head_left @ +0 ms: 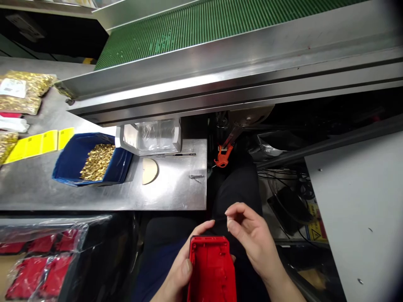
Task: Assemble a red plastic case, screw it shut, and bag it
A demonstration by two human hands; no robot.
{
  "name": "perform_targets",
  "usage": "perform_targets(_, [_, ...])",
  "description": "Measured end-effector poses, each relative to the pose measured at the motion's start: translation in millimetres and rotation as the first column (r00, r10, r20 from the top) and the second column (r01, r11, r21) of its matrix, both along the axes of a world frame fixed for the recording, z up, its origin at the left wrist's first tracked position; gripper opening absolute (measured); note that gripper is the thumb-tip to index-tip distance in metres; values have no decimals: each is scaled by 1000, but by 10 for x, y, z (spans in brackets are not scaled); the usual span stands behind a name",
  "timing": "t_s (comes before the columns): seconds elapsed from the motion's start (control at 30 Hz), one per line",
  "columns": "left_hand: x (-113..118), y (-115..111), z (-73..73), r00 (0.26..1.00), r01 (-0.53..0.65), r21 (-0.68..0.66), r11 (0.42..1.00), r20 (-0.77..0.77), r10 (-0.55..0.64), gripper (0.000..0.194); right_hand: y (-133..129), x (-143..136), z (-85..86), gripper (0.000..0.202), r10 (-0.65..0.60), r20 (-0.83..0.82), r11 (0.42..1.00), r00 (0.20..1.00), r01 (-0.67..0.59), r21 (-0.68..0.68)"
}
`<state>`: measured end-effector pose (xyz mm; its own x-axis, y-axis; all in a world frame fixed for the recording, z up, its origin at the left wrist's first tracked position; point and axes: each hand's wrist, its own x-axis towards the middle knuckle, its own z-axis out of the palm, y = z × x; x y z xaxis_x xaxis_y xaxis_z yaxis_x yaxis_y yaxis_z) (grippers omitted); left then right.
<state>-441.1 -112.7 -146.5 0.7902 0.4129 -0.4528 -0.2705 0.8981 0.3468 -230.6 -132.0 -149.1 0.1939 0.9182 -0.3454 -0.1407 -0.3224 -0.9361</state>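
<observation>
My left hand (180,268) is wrapped round a red plastic housing (211,270), an open shell with its hollow side up and a dark outer edge. The housing is above my lap at the bottom of the view, partly cut off by the frame. To the right of it, apart from it, my right hand (253,241) is raised with thumb and forefinger pinched together. Whatever may lie between those fingertips is too small to make out. On the metal table, small brass-coloured parts (98,161) fill part of a blue bin (64,165).
A green conveyor belt (189,29) with a metal side rail (220,75) crosses above. On the table are a clear bin (157,136), tweezers (195,177) and a pale half-round piece (149,171). Bagged red housings (30,272) lie lower left. An orange tool (223,156) hangs beyond my knee.
</observation>
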Motion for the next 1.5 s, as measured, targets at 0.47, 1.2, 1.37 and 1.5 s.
perform_targets(0.47, [-14, -50, -66, 1000, -2, 103, 995, -2, 2, 88, -20, -37, 120, 17, 105, 224, 989, 969, -125, 74])
perform_targets(1.2, [-72, -149, -142, 924, 28, -193, 981, 380, 49, 91, 801, -107, -382, 14, 213, 737, 968, 642, -240, -71])
perform_targets(1.37, [-177, -156, -68, 932, -15, -95, 995, 360, 48, 90, 1275, -283, -718, 20, 267, 785, 947, 558, -305, -105])
perform_targets(1.5, [-268, -215, -42, 958, -65, -104, 992, 273, 91, 97, 1305, -293, -810, 10, 283, 766, 945, 577, -305, -120])
